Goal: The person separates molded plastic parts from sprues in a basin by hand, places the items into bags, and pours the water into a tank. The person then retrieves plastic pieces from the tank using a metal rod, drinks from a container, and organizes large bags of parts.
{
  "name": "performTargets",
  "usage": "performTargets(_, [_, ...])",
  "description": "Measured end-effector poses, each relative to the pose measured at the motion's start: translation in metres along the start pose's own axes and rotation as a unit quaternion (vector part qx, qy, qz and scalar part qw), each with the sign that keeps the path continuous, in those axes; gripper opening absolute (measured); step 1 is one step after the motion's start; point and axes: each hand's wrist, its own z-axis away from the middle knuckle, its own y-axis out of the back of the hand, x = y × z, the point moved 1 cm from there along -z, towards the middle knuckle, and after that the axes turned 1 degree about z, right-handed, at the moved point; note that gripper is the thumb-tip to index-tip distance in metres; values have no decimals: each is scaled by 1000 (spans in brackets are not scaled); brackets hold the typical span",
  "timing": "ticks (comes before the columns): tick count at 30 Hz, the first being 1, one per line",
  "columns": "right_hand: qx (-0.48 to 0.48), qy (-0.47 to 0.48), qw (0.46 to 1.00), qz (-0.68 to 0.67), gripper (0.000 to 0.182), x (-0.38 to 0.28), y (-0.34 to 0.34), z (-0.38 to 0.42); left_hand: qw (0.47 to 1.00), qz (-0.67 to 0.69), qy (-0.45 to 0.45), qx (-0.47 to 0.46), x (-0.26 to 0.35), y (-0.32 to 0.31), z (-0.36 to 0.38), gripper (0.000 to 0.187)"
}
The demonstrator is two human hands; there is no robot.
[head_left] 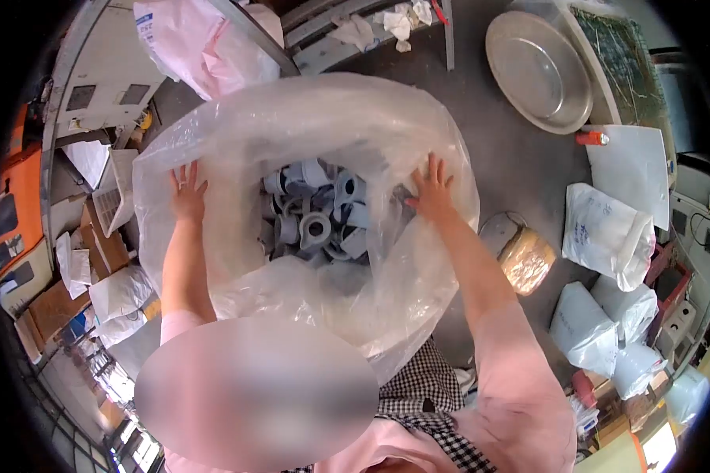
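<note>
A large clear plastic bag (347,102) stands in front of me with its mouth spread wide. Down inside it lie several grey plastic pipe fittings (315,229), heaped loosely. My left hand (188,195) rests against the bag's left side, its fingers spread. On the right side, my right hand (432,189) presses on the plastic, also with fingers apart. Neither hand touches the fittings. Folds of the bag hide part of the heap's near edge.
A round metal basin (540,71) is at the upper right. White sacks (607,232) and filled bags (584,327) line the right side. A metal rack (347,39) and a pinkish sack (205,47) stand at the back. Cardboard (106,236) lies on the left.
</note>
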Motion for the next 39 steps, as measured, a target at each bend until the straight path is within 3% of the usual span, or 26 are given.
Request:
performTargets(1, [-4, 2, 1000, -9, 96, -2, 5, 0, 999, 41, -3, -31, 12, 38, 11, 38])
performTargets(3, [2, 0, 1000, -11, 95, -4, 21, 6, 993, -57, 107, -8, 67, 57, 13, 40])
performTargets(4, [-43, -3, 999, -20, 94, -5, 31, 7, 993, 107, -40, -29, 77, 110, 54, 48])
performTargets(5, [-83, -9, 996, -30, 93, -6, 43, 8, 969, 151, -175, -93, 87, 163, 97, 58])
performTargets(6, [-95, -7, 994, -44, 94, -3, 47, 7, 940, 230, -207, -142, 108, 174, 135, 71])
performTargets(8, [-99, -7, 993, -69, 95, 0, 51, 7, 861, 276, -385, -188, 144, 151, 212, 84])
performTargets(9, [-92, -9, 992, -81, 95, -3, 59, 11, 812, 183, -437, -341, 161, 142, 239, 88])
performTargets(11, [-82, -27, 992, -92, 90, -13, 78, 21, 789, 121, -452, -398, 189, 85, 274, 99])
performTargets(13, [-112, -21, 991, -64, 84, -27, 97, 35, 864, 161, -376, -292, 184, 58, 304, 101])
performTargets(14, [-79, -27, 995, -53, 75, -33, 102, 43, 870, 147, -384, -271, 183, 58, 306, 101])
performTargets(16, [-45, 0, 994, -103, 59, -44, 111, 73, 887, 251, -329, -207, 176, 65, 310, 97])
performTargets(17, [-34, 39, 986, -160, 51, -47, 121, 91, 914, 236, -295, -149, 168, 101, 320, 81])
performTargets(18, [85, 74, 963, -247, 46, -48, 124, 121, 919, 225, -299, -125, 159, 129, 326, 81])
performTargets(19, [203, 112, 918, -322, 41, -46, 122, 155, 886, 338, -317, 10, 151, 155, 330, 68])
performTargets(20, [226, 85, 906, -347, 40, -43, 123, 193, 822, 440, -332, 143, 142, 182, 337, 55])
performTargets(21, [250, 57, 891, -374, 38, -39, 119, 236, 820, 428, -343, 164, 134, 212, 350, 55])
performTargets(23, [250, -23, 918, -307, 40, -18, 78, 314, 689, 577, -360, 249, 119, 264, 380, 36])
performTargets(26, [191, -160, 912, -325, 52, 10, 12, 459, 663, 515, -402, 365, 124, 282, 418, 31])
performTargets(28, [101, -262, 911, -303, 58, 16, -39, 551, 640, 521, -435, 361, 145, 267, 444, 27])
performTargets(31, [47, -333, 874, -350, 66, 15, -109, 652, 669, 491, -517, 211, 204, 198, 446, 39])
performTargets(33, [0, -445, 741, -502, 69, 0, -118, 705, 692, 459, -534, 160, 241, 153, 451, 46])
performTargets(34, [0, -448, 733, -512, 69, -1, -132, 722, 765, 424, -469, 125, 254, 140, 457, 53])
performTargets(35, [93, -430, 652, -618, 71, -2, -148, 731, 830, 373, -405, 84, 268, 126, 464, 60])
performTargets(36, [186, -401, 552, -707, 73, -2, -165, 736, 852, 352, -378, 79, 274, 126, 468, 60])
performTargets(38, [190, -438, 535, -697, 75, 12, -172, 748, 833, 346, -418, 106, 295, 141, 473, 62])
performTargets(39, [172, -469, 570, -652, 74, 22, -160, 755, 828, 319, -444, 127, 307, 152, 477, 63])
